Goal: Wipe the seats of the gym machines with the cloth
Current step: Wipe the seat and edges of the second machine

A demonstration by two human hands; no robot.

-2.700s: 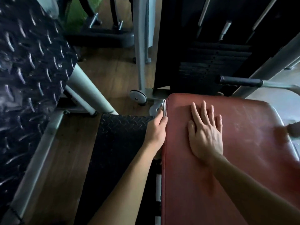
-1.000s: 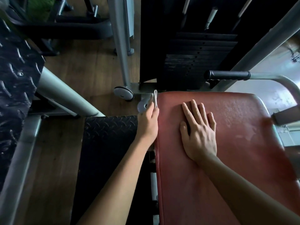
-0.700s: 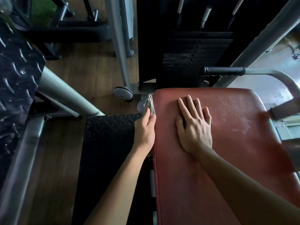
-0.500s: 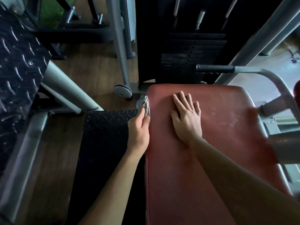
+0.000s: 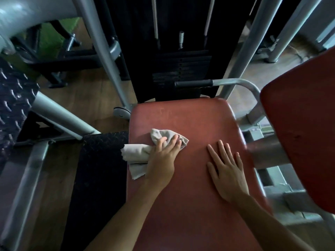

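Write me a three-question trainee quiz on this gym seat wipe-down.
1. True or false: the right hand holds the cloth.
2. What stands just beyond the far edge of the red seat? A) a mirror B) the weight stack C) a water bottle
3. Fill in: the right hand lies ____ on the red seat, fingers spread.

Key: 1 false, the left hand has the cloth; 2 B; 3 flat.

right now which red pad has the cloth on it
The middle red seat: the left hand holds the grey cloth on it; the right-side pad has none.
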